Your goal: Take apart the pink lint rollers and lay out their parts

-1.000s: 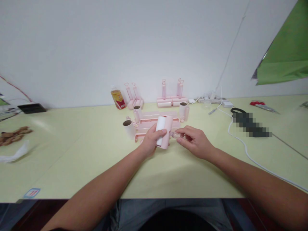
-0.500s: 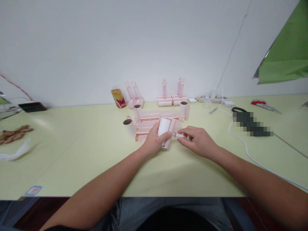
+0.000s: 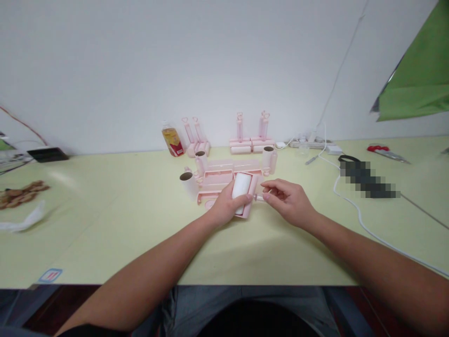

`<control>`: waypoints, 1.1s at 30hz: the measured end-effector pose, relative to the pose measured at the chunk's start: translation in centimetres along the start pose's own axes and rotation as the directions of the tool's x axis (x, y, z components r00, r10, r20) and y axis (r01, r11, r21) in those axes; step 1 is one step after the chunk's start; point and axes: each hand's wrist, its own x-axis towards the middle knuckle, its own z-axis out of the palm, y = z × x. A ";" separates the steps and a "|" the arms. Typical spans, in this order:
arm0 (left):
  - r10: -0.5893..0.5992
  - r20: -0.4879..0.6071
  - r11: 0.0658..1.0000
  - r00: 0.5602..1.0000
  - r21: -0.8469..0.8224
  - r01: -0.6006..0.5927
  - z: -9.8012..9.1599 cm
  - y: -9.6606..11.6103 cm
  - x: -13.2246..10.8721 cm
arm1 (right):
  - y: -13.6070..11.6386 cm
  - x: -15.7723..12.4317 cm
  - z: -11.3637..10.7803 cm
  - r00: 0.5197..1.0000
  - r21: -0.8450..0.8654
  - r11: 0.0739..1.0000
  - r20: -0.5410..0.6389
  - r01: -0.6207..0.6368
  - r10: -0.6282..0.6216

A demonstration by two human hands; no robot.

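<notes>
Left hand stayed clamped on pink case with white roll, frame centre. Clear handle beside right hand showed shorter than moment earlier, perhaps seated deeper; right grip: couldn't tell.

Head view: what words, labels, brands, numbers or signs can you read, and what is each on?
None readable.
Clear bottle with yellow-and-red label: print too small to read.
White sticker with blue border, front left of table: red marks, too blurred to read.
Pink plastic case and white cylindrical roll, in the left hand: no lettering visible.
</notes>
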 end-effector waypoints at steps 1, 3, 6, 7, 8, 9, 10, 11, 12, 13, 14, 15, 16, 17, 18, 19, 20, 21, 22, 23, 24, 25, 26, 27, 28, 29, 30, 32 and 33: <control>-0.008 0.006 1.000 1.000 -0.028 0.008 0.1 0.0 0.0 | 0.1 -0.1 0.0 1.000 0.044 0.999 -0.023 -0.007 0.008; -0.015 0.009 0.997 1.000 -0.076 0.016 0.2 -0.1 0.0 | 0.2 -0.1 0.1 0.999 0.100 0.995 -0.050 -0.013 0.018; -0.006 -0.001 0.995 1.000 -0.096 0.006 0.2 -0.1 0.0 | 0.2 -0.2 0.2 0.997 0.136 0.991 -0.068 -0.011 0.021; -0.004 -0.004 0.996 1.000 -0.094 0.004 0.2 -0.1 -0.1 | 0.2 -0.3 0.3 0.997 0.141 0.990 -0.074 -0.012 0.023; -0.005 -0.003 0.996 1.000 -0.091 0.004 0.2 0.0 -0.1 | 0.2 -0.3 0.3 0.996 0.144 0.989 -0.080 -0.016 0.027; -0.007 -0.001 0.996 1.000 -0.091 0.006 0.2 0.1 -0.1 | 0.2 -0.3 0.3 0.996 0.147 0.989 -0.083 -0.022 0.034; -0.009 0.000 0.996 1.000 -0.092 0.009 0.2 0.2 -0.1 | 0.2 -0.3 0.4 0.995 0.151 0.988 -0.088 -0.030 0.044; -0.012 -0.002 0.996 1.000 -0.091 0.011 0.2 0.3 -0.2 | 0.3 -0.3 0.4 0.994 0.158 0.987 -0.093 -0.041 0.056; -0.015 -0.007 0.996 1.000 -0.089 0.014 0.2 0.4 -0.2 | 0.3 -0.4 0.4 0.993 0.169 0.984 -0.098 -0.053 0.070; -0.018 -0.014 0.996 1.000 -0.086 0.016 0.3 0.5 -0.3 | 0.4 -0.4 0.4 0.991 0.182 0.981 -0.104 -0.065 0.085; -0.020 -0.023 0.996 1.000 -0.083 0.018 0.4 0.6 -0.4 | 0.4 -0.4 0.4 0.989 0.197 0.978 -0.112 -0.074 0.098; -0.023 -0.028 0.997 0.999 -0.079 0.021 0.5 0.7 -0.4 | 0.4 -0.4 0.4 0.987 0.216 0.973 -0.120 -0.079 0.107; -0.028 -0.028 0.997 0.999 -0.078 0.025 0.6 0.8 -0.5 | 0.5 -0.5 0.3 0.986 0.238 0.968 -0.129 -0.075 0.109; -0.034 -0.021 0.996 0.999 -0.080 0.032 0.7 1.0 -0.6 | 0.5 -0.5 0.3 0.985 0.262 0.963 -0.140 -0.065 0.104; -0.039 -0.011 0.996 0.999 -0.083 0.038 0.8 1.1 -0.7 | 0.5 -0.6 0.3 0.984 0.287 0.957 -0.149 -0.048 0.095; -0.042 -0.004 0.996 0.999 -0.084 0.042 0.8 1.2 -0.8 | 0.4 -0.7 0.3 0.984 0.310 0.950 -0.155 -0.031 0.083; -0.042 0.000 0.996 0.999 -0.081 0.042 0.9 1.4 -0.8 | 0.4 -0.7 0.4 0.985 0.330 0.944 -0.156 -0.017 0.072; -0.039 0.000 0.996 0.999 -0.075 0.039 0.9 1.5 -0.9 | 0.4 -0.9 0.5 0.986 0.347 0.938 -0.152 -0.008 0.064; -0.033 -0.004 0.997 0.999 -0.065 0.032 0.8 1.6 -0.9 | 0.5 -1.0 0.6 0.988 0.364 0.931 -0.144 -0.004 0.061; -0.024 -0.007 0.998 1.000 -0.056 0.024 0.8 1.6 -1.0 | 0.5 -1.1 0.7 0.989 0.379 0.925 -0.135 -0.006 0.062; -0.017 -0.004 0.999 1.000 -0.050 0.017 0.7 1.7 -0.9 | 0.4 -1.2 0.9 0.990 0.393 0.919 -0.128 -0.009 0.064; -0.013 0.005 0.999 1.000 -0.048 0.013 0.6 1.6 -0.9 | 0.4 -1.2 1.1 0.990 0.408 0.913 -0.124 -0.012 0.068; -0.011 0.015 0.999 1.000 -0.053 0.012 0.6 1.6 -0.8 | 0.4 -1.2 1.2 0.990 0.425 0.905 -0.121 -0.016 0.075; -0.012 0.019 0.998 1.000 -0.061 0.013 0.6 1.5 -0.7 | 0.4 -1.1 1.2 0.989 0.447 0.894 -0.118 -0.024 0.085; -0.016 0.013 0.997 1.000 -0.072 0.017 0.6 1.4 -0.6 | 0.4 -0.9 1.2 0.989 0.473 0.881 -0.107 -0.036 0.098; -0.025 -0.003 0.997 1.000 -0.079 0.024 0.6 1.2 -0.5 | 0.4 -0.6 1.0 0.989 0.501 0.864 -0.098 -0.050 0.113; -0.034 -0.028 0.996 0.999 -0.083 0.032 0.6 1.1 -0.4 | 0.6 -0.3 0.7 0.987 0.528 0.847 -0.093 -0.061 0.129; -0.049 -0.075 0.996 0.996 -0.080 0.043 0.5 0.9 -0.1 | 1.3 0.7 -0.2 0.979 0.557 0.828 -0.121 -0.068 0.162; -0.051 -0.092 0.996 0.995 -0.082 0.043 0.4 0.8 0.0 | 1.9 1.2 -0.7 0.971 0.552 0.831 -0.159 -0.065 0.181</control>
